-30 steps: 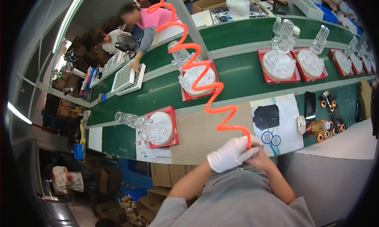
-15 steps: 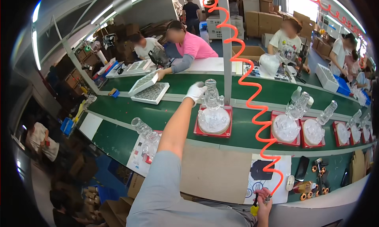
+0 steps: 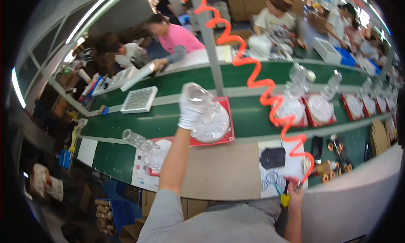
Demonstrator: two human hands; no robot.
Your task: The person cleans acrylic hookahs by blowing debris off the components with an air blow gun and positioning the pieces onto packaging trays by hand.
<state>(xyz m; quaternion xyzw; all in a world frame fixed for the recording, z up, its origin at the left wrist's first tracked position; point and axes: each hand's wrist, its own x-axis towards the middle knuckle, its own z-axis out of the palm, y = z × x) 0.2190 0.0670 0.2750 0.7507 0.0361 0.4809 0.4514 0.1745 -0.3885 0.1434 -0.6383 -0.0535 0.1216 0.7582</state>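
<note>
My left hand (image 3: 188, 113), in a white glove, is closed around the neck of a clear glass vessel (image 3: 199, 95). The vessel tilts toward me, its base over a round white insert in a red box (image 3: 228, 137). At the lower right my bare right hand (image 3: 297, 195) is closed on an air gun (image 3: 285, 200) with a yellow part, at the end of an orange coiled hose (image 3: 265, 83). Beside my left forearm, another glass vessel (image 3: 145, 145) leans on a white round insert. Motion blur softens the left fingers.
A brown cardboard sheet (image 3: 225, 169) lies before me on the green bench. More boxed glass vessels (image 3: 319, 108) stand to the right, near a dark phone (image 3: 317, 148). Across the belt, a person in pink (image 3: 181, 38) holds a white tray (image 3: 138, 77); another tray (image 3: 139, 99) rests nearby.
My left hand has drawn the glass vessel and its red box nearer, tipping the vessel's top toward me. The view has shifted. The co-worker's tray has moved away from the one on the belt.
</note>
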